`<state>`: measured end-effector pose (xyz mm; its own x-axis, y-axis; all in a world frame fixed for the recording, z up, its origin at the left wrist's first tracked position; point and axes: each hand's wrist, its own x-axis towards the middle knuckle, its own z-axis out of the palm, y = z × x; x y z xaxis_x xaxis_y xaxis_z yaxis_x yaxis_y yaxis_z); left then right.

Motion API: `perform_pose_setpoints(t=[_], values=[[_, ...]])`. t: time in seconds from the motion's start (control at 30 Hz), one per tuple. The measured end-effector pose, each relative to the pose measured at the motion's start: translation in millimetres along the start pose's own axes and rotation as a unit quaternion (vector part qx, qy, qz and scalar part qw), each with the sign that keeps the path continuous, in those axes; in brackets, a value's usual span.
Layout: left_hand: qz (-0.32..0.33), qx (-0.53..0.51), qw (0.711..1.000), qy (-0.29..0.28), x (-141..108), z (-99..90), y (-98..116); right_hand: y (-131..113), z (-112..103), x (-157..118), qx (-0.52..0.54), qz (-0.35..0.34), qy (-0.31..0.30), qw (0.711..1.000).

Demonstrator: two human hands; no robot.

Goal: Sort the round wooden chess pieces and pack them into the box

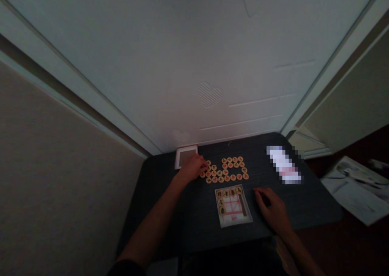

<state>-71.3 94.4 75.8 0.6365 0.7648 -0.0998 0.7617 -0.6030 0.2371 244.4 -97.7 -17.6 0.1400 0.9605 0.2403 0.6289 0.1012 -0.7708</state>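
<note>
Several round wooden pieces with red or black characters [227, 178] lie in rows on the dark table [164, 179]. At their left end my left hand [193, 167] reaches in, its fingers closed together at the leftmost pieces; what they hold, if anything, is too small to make out. Nearer to me, a shallow clear box [236, 217] holds several pieces along its top and left sides, over a sheet with pink lines. My right hand [272, 208] rests on the table to the right of this box, its fingers curled, with thumb and fingertips near each other.
A white-rimmed box or lid [177, 158] lies at the table's back left, behind my left hand. A bright, pixelated object [284, 164] is on the right side. The white wall panel [212, 118] borders the back edge. Papers [355, 191] lie beyond the right edge.
</note>
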Motion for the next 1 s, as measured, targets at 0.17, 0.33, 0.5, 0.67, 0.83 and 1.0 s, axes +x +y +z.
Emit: perform_pose_setpoints(t=[0.17,0.33,0.5,0.67,0.83,1.0], values=[[-0.032,0.012,0.999,-0.014,3.7,1.5,3.3,-2.9,-0.5,0.1,0.001,0.009,-0.002,1.0],[-0.069,0.028,0.997,-0.027,5.3,0.0,9.1,-4.0,-0.9,0.6,0.004,0.005,0.002,1.0],[-0.099,0.05,0.993,-0.042,8.3,-1.0,14.8,-1.5,0.0,0.8,0.005,-0.005,0.006,1.0],[-0.117,0.072,0.989,-0.058,11.5,-1.4,18.5,-1.0,0.5,0.9,0.007,-0.006,0.011,1.0],[-0.137,0.089,0.984,-0.065,13.4,-5.0,24.5,-2.7,-0.4,1.3,0.0,-0.005,0.013,1.0],[-0.159,0.098,0.979,-0.076,15.2,-8.3,30.8,-1.0,-0.2,1.0,0.002,0.0,0.008,1.0]])
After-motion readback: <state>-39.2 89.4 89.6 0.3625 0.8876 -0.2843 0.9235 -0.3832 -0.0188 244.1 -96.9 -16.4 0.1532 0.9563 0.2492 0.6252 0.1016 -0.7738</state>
